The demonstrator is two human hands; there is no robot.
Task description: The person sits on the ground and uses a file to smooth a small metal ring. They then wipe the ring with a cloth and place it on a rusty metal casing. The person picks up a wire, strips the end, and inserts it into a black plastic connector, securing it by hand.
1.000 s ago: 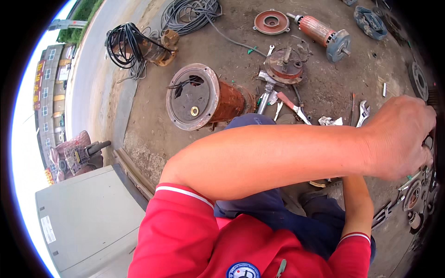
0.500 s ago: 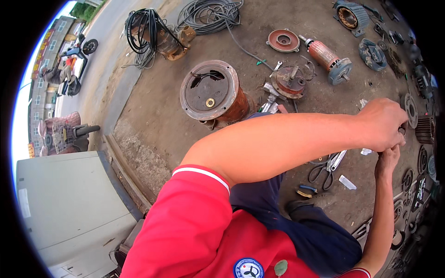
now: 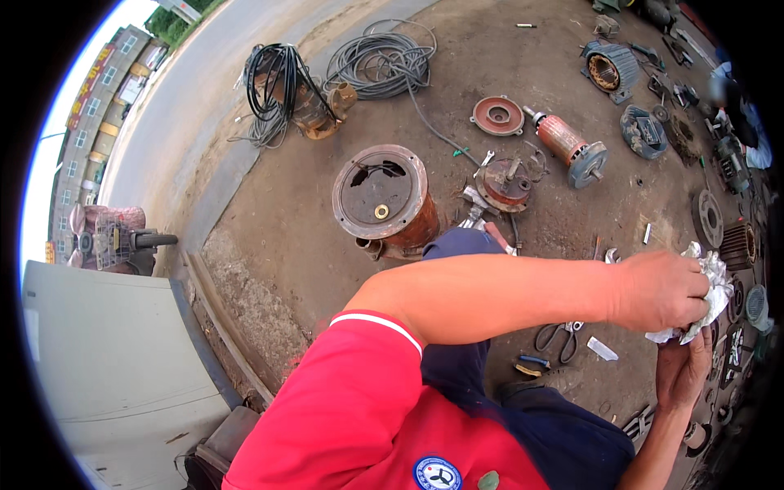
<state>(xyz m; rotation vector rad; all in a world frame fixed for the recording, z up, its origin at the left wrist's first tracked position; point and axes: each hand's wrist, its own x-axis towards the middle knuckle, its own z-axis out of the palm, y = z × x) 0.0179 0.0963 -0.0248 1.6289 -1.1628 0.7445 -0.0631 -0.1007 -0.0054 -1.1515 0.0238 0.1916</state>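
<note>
My left arm reaches across to the right, and my left hand point(image 3: 660, 287) is closed on a crumpled white rag or paper point(image 3: 715, 286). Just below, my right hand point(image 3: 684, 371) is raised with its fingers against the underside of that wad. Whatever lies between the two hands is covered by the wad and my fingers. On the ground nearest my hands are scissors point(image 3: 559, 340), pliers with blue and yellow handles point(image 3: 532, 364) and a small white strip point(image 3: 603, 349).
A rusty motor housing point(image 3: 420, 216) stands ahead, a brass ring point(image 3: 381, 211) on its top. Beyond lie a red round cover point(image 3: 497, 116), a rotor point(image 3: 562, 139), a rusty flange point(image 3: 505, 186) and coiled cable point(image 3: 380, 65). Several metal parts line the right side. A pale cabinet point(image 3: 106, 359) is at left.
The crumpled white wad now shows in my left hand, where it was not visible before. Both hands sit lower in the picture, and the view has shifted. The rider on the road is out of view.
</note>
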